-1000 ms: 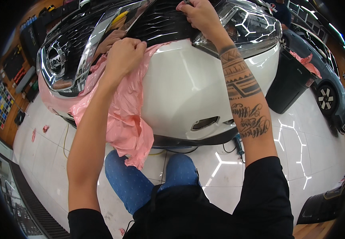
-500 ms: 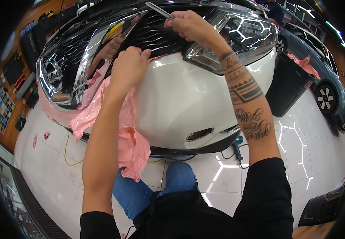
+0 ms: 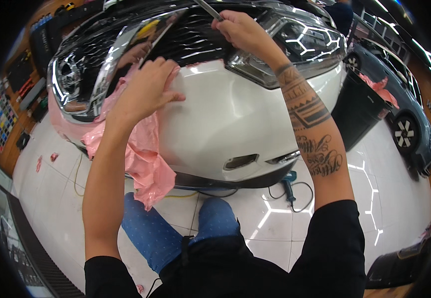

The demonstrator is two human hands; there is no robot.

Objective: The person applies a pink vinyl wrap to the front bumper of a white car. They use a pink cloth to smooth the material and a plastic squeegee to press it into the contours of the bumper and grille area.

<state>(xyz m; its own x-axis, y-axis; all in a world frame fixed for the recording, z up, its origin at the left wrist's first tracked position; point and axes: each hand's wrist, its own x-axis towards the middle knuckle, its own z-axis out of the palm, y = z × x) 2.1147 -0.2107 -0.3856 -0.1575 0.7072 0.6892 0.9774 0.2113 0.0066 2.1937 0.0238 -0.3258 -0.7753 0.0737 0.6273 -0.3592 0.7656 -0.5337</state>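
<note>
In my right hand (image 3: pixel 238 31) is a slim silver snap-off knife (image 3: pixel 206 9), held at the top of the dark grille (image 3: pixel 195 39), near the headlight (image 3: pixel 302 44). The upper end of the knife runs out of view. My left hand (image 3: pixel 148 87) lies over pink film (image 3: pixel 148 156) at the inner edge of the white bumper (image 3: pixel 215 116). Its thumb stands apart from the fingers, which rest by the film's edge. Crumpled film hangs from below that hand, and more pink film covers the bumper's left side.
A teal corded power tool (image 3: pixel 289 186) lies on the tiled floor under the bumper. At right stand a black bin (image 3: pixel 359 111) with pink film over its rim and a grey car (image 3: pixel 409 114). Another person (image 3: pixel 340 17) is behind the car's far side. A yellow cord (image 3: pixel 79 174) crosses the floor.
My left hand has shifted left and its thumb has spread away from the fingers. The loose film has swung left with it. The knife in my right hand has moved slightly up and right.
</note>
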